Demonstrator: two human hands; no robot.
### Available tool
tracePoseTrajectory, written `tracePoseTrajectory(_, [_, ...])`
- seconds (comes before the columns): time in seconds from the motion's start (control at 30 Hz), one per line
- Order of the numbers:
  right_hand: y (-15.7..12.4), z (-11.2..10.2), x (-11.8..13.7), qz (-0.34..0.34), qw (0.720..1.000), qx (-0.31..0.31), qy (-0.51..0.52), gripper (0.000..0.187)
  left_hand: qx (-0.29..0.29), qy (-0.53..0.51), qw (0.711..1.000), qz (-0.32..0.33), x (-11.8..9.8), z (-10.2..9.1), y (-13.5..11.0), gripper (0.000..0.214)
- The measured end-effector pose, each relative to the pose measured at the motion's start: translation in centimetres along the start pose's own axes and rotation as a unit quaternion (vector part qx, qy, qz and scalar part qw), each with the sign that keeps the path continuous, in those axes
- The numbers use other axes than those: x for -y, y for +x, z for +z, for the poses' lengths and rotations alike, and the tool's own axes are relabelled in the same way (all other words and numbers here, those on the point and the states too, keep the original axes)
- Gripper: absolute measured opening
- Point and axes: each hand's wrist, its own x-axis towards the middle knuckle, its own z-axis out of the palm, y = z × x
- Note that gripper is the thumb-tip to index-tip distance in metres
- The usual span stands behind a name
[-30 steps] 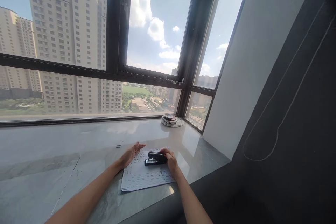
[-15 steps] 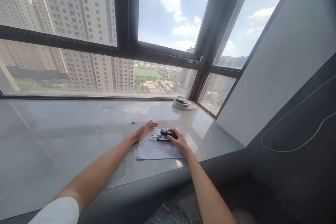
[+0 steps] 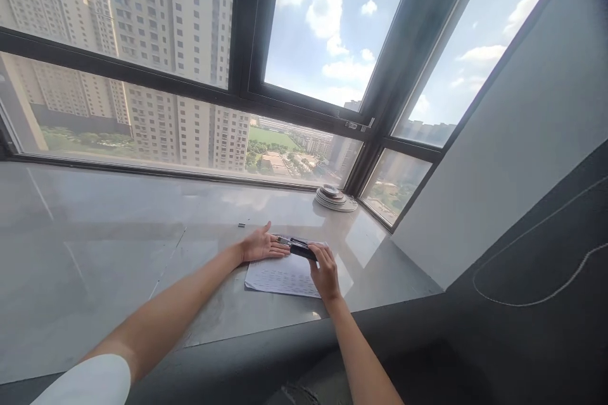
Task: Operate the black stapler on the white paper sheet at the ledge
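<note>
A black stapler (image 3: 302,250) is gripped at its right end by my right hand (image 3: 325,271), above the printed paper sheets (image 3: 280,278). Its metal part points left, toward my other hand. My left hand (image 3: 262,245) is open, palm turned up and thumb raised, its fingertips beside the stapler's left end. Whether the fingertips touch the metal, I cannot tell. The papers lie on the glossy sill under both hands, their upper part partly covered. A small dark piece, perhaps a strip of staples (image 3: 241,225), lies on the sill just beyond my left hand.
Several stacked round plates or discs (image 3: 335,197) stand in the window corner. The pale sill (image 3: 118,253) ends at a front edge close to me. Dark window frames (image 3: 199,85) rise behind it, and a looped cord (image 3: 522,305) hangs on the right.
My right hand has lifted and tilted the stapler off the papers. My left hand has turned palm up, its fingers now near the stapler's left end. The camera view has tilted.
</note>
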Motion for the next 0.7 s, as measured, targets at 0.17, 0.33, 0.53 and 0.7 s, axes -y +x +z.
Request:
tracePoseTrajectory(0.17, [-0.2,-0.4,0.6,-0.093,0.992,0.054,-0.070,0.046,-0.002,0.007,1.000,-0.010,0.1,0.1,-0.1,0.077])
tracePoseTrajectory(0.33, [-0.4,-0.5,1.2,-0.174,0.971,0.023,-0.165,0.051,-0.020,-0.028,0.999,-0.013,0.3,-0.6,0.1,0.066])
tracePoseTrajectory(0.53, [-0.2,-0.5,1.3,-0.193,0.959,-0.040,-0.203,0.054,-0.019,-0.073,0.997,-0.013,0.4,-0.6,0.0,0.040])
tracePoseTrajectory(0.7, [-0.1,-0.3,0.8,-0.083,0.987,-0.053,-0.127,0.035,-0.066,-0.071,0.994,0.042,0.2,0.0,-0.1,0.025])
